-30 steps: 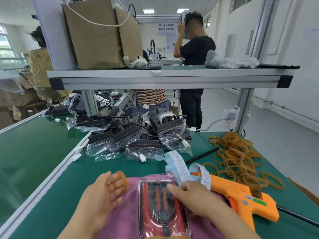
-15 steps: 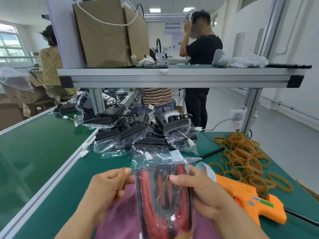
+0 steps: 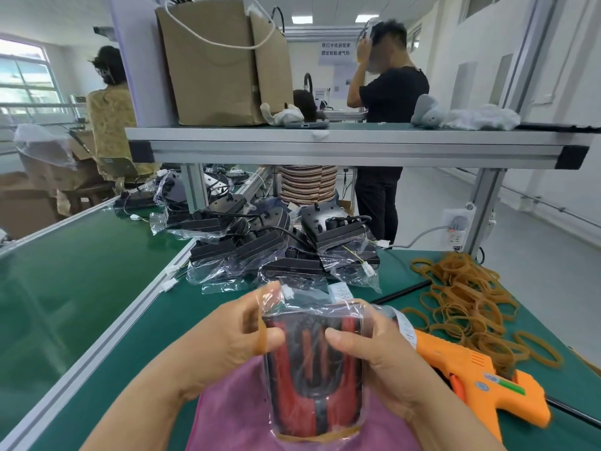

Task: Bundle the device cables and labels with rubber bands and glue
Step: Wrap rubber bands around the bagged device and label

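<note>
Your left hand [image 3: 227, 340] and right hand [image 3: 374, 349] both grip the bag [image 3: 312, 369] of cables over the cloth [image 3: 234, 418]. The band [image 3: 261, 333] stretched round your left hand, seemingly half-hooked, may snap off or tear the plastic. Behind, the label [image 3: 405, 323] trails by the glue gun [image 3: 481, 388] and could stick.

The left hand [image 3: 227, 340] and right hand [image 3: 374, 353] grip an upright clear plastic bag [image 3: 312, 369] holding a red-and-black device. A tan rubber band [image 3: 261, 333] loops over the left fingers. An orange glue gun [image 3: 481, 382] lies on the green desk [image 3: 97, 288].

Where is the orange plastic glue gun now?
Head view, lower right: the orange plastic glue gun lies on the green table, beside the right hand.
</note>
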A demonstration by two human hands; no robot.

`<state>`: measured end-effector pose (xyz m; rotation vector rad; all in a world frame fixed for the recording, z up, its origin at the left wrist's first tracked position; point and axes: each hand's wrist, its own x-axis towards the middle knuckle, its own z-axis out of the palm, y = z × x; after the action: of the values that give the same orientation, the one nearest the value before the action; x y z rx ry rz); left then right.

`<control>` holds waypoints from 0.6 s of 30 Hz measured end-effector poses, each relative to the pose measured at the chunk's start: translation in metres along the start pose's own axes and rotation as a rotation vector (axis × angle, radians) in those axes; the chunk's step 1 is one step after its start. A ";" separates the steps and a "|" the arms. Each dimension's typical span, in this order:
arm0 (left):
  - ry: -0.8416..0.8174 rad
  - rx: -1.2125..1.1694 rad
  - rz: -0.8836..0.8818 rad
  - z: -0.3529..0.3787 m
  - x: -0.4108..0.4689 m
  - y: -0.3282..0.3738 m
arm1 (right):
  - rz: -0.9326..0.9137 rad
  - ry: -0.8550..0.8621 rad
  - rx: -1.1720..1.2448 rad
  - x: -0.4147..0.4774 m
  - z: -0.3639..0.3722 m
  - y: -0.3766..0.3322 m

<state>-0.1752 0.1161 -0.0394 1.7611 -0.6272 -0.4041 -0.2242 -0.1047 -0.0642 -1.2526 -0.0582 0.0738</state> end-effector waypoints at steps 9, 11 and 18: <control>0.046 0.001 -0.063 0.002 -0.002 0.005 | 0.008 -0.037 -0.143 -0.008 0.002 -0.012; 0.045 0.020 -0.056 0.003 -0.003 0.004 | -0.062 -0.012 -0.350 -0.013 0.008 -0.029; 0.063 0.225 0.061 0.010 0.000 0.007 | -0.833 0.291 -1.325 -0.025 0.079 -0.044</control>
<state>-0.1827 0.1072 -0.0353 1.9548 -0.7015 -0.2420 -0.2545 -0.0460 0.0017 -2.4310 -0.4202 -1.0192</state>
